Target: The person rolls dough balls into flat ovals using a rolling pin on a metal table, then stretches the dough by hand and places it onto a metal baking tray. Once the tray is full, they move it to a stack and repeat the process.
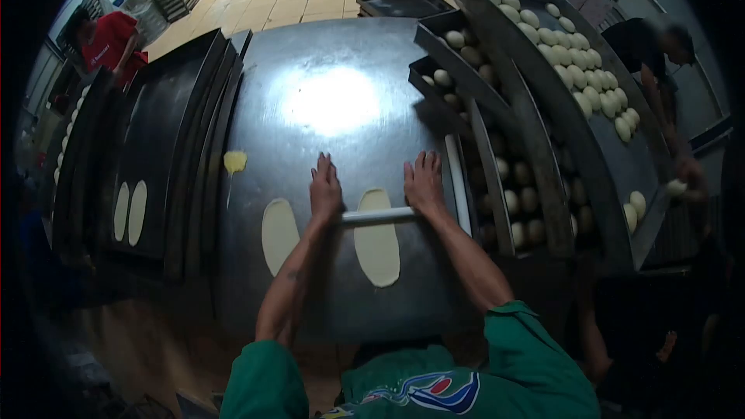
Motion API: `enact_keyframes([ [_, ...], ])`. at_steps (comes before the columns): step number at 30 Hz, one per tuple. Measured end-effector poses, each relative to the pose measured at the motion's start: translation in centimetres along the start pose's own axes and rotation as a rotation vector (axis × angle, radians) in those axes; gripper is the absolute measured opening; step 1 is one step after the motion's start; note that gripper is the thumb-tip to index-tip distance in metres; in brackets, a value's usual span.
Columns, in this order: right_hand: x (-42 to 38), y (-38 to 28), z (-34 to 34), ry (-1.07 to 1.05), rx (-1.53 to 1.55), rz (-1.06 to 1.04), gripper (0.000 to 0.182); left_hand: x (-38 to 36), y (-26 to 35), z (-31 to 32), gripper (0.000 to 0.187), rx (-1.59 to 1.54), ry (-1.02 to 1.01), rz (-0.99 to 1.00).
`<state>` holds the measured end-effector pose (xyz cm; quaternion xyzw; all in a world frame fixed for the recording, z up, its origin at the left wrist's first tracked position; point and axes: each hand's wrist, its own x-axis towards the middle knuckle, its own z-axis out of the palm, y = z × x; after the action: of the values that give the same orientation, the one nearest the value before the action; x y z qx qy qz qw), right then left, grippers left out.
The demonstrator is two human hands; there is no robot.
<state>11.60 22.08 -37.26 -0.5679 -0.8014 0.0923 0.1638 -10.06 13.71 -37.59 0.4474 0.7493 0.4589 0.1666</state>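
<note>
My left hand [325, 190] lies with its fingers stretched forward over the left end of a pale rolling pin [378, 216]. At the pin's other end, my right hand [424, 184] is also flat, its palm on the pin and fingers extended. The pin crosses a long, thin oval of dough [378, 254] on the metal table [295, 140]. Left of it, partly behind my left forearm, is a second flattened dough oval [279, 234]. Both pin ends are hidden under my palms.
On the left, a dark tray [163, 132] holds two flat dough strips [136, 212]. A yellow lump [235, 161] sits near the table's left edge. A pale rod [458, 186] lies right, beside stacked trays of dough balls. Dough balls [578, 77] fill another tray. Two people stand nearby.
</note>
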Motion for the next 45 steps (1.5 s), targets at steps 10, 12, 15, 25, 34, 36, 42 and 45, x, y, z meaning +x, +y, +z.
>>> enact_keyframes([
  [10,-24.8,-0.2,-5.2,-0.021,-0.001,-0.295,0.056,-29.3,3.8,-9.4,0.059,0.631,-0.319,0.317],
  [12,-25.6,0.1,-6.6,0.018,0.020,-0.450,0.049,-30.2,4.0,-10.0,0.062,0.558,-0.288,0.327],
  [15,-26.1,1.8,-8.1,-0.030,0.007,-0.489,0.044,-30.8,3.6,-11.3,0.057,0.421,-0.092,0.404],
  [25,-24.9,-1.8,-8.8,0.543,-0.353,-0.074,0.041,-23.8,-3.6,-20.8,0.024,0.310,0.374,-0.003],
  [34,-8.5,-21.1,5.1,-0.211,0.419,-0.428,0.039,-8.0,-7.7,-17.4,0.037,0.448,0.122,0.174],
  [36,-5.9,-22.6,5.8,-0.204,0.406,-0.502,0.038,-6.0,-7.3,-17.2,0.037,0.436,0.073,0.215],
  [42,-1.9,-22.9,5.6,-0.469,0.736,-0.585,0.027,-4.4,-6.1,-20.1,0.029,-0.069,-0.273,-0.116],
  [45,-1.8,-23.5,5.5,-0.297,0.572,-0.797,0.028,-4.1,-6.0,-20.9,0.025,-0.143,-0.228,0.038],
])
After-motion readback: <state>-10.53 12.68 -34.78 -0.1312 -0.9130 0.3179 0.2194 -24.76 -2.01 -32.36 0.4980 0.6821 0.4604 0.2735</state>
